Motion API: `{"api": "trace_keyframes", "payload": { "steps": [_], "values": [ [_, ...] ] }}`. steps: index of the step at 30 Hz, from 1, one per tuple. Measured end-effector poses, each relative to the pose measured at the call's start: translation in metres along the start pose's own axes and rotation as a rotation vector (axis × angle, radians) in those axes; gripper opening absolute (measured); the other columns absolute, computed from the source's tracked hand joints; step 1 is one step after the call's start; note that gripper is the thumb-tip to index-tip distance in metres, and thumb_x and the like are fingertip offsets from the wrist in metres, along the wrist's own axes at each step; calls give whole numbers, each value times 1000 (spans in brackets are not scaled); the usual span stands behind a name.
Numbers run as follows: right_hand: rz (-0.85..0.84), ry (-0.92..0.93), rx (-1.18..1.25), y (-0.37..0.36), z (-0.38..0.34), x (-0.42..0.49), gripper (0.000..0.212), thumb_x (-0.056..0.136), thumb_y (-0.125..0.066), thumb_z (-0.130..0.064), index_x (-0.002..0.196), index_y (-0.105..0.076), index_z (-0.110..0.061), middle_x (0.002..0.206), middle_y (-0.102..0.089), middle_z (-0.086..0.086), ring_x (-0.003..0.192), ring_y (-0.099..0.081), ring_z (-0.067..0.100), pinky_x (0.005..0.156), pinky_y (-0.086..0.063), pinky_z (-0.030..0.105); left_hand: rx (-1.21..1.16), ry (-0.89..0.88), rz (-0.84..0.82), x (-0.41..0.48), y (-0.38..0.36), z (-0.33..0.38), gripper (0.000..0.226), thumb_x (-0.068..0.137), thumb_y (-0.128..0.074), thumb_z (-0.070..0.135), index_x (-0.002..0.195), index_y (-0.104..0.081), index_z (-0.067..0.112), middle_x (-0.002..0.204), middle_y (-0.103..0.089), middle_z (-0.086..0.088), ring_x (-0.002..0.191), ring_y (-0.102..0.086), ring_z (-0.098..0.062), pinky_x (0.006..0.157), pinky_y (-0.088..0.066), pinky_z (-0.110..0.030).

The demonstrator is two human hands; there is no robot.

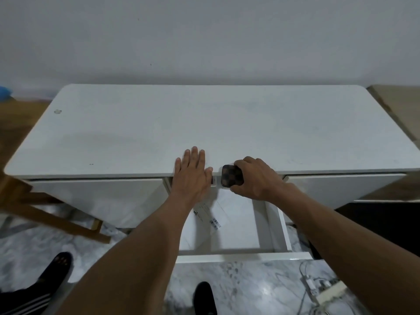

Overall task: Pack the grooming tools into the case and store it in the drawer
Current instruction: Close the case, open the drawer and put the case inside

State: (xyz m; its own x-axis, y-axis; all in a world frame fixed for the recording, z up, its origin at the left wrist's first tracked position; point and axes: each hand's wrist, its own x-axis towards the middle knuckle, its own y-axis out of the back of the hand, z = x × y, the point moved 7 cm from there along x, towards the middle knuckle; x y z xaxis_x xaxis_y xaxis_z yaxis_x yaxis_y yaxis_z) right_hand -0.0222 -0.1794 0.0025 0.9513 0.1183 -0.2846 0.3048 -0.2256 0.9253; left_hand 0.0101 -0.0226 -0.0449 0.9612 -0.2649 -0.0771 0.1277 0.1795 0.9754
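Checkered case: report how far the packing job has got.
Done: the checkered case looks closed, no grooming tools lie loose on the desk top, and the middle drawer stands pulled open. In hand: the right hand grips the case at the desk edge; the left hand rests flat. Left: set it inside, shut the drawer.

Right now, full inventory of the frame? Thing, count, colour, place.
desk: 1, white, against the wall, centre
drawer: 1, white, pulled open under the desk's front edge
case: 1, brown checkered, at the desk edge over the drawer
papers: a few, white, lying in the drawer
wooden frame: 1, brown, left of the desk on the floor
power strip: 1, white, floor lower right, with cables
left hand: flat on the desk edge
right hand: gripping the case
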Motion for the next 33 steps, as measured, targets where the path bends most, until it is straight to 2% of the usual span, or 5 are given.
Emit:
{"api": "trace_keyframes", "payload": {
  "steps": [8,15,21,27,33],
  "values": [
    [-46,80,-17,-46,-6,-25,62,70,-67,-49,122,-53,-18,123,-57,5,114,-52,30,93,-51,45,8,32,47,-1,-5,1,58,104,-19,38,155,-8,13,164,-4,-9,150,0,-27,120,-2,-47],
    [-162,14,-32,-87,-1,-7,56,77,-69,-42,122,-53,-12,124,-53,11,116,-49,35,89,-50,44,15,49,138,-1,-7,0,57,103,-20,38,154,-14,14,163,-10,-9,150,-5,-26,120,-4,-47],
    [-248,-39,-19,-120,3,28,60,78,-69,-40,128,-50,-13,123,-50,10,116,-47,33,91,-50,47,5,70,219,-1,-12,0,64,97,-9,42,153,-22,14,162,-18,-9,150,-11,-25,120,-7,-46],
    [-291,-63,3,-154,9,58,59,76,-68,-41,128,-48,-21,122,-49,6,112,-45,29,90,-50,46,-8,75,271,2,-16,-1,61,99,-17,40,152,-27,12,160,-23,-10,149,-16,-26,119,-11,-45],
    [-300,-91,-8,-172,16,75,71,78,-71,-36,139,-37,-21,133,-46,8,121,-43,31,96,-48,48,2,79,293,3,-18,-3,60,98,-23,39,151,-30,13,159,-26,-9,148,-19,-26,118,-13,-44]
  ]
}}
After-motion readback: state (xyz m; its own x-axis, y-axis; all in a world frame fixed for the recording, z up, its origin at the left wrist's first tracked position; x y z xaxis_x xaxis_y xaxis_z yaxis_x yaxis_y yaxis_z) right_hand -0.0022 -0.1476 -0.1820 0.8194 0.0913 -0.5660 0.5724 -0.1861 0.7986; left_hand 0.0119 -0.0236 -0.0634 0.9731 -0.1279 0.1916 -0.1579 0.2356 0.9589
